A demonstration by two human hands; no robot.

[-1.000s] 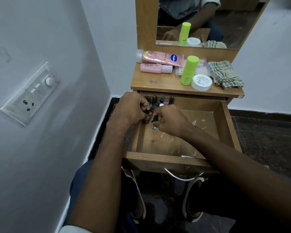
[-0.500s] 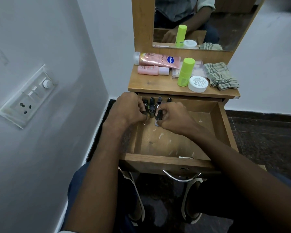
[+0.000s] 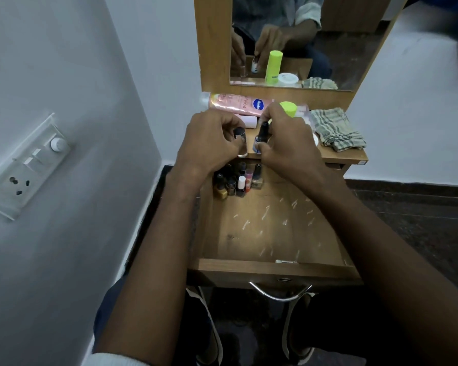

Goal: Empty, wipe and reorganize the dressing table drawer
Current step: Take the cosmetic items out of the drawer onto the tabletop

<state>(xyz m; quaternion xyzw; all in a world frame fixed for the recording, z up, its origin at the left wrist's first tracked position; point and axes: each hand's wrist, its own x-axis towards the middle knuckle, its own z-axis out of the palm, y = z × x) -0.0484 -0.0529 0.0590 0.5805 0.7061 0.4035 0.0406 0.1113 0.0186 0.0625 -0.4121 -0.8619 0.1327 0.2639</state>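
The wooden drawer [image 3: 273, 268] stands pulled out, its floor mostly bare with white scuffs. Several small nail polish bottles [image 3: 236, 180] cluster in its far left corner. My left hand [image 3: 209, 143] is raised above the drawer's back edge and grips a small dark-capped bottle [image 3: 240, 136]. My right hand [image 3: 283, 138] holds another small bottle with a black cap [image 3: 261, 137] right beside it. Both hands hover in front of the table top [image 3: 339, 154].
On the table top lie a pink lotion tube [image 3: 238, 103], a green-capped bottle [image 3: 288, 108], partly hidden, and a folded checked cloth [image 3: 336, 129]. A mirror [image 3: 302, 40] rises behind. The wall with a switch panel [image 3: 24, 165] is close on the left. My knees and shoes sit below the drawer handle [image 3: 280, 294].
Both hands have lifted out of the drawer's far left corner, each carrying a small bottle, up to table-top height. The bottle cluster in the corner is now uncovered.
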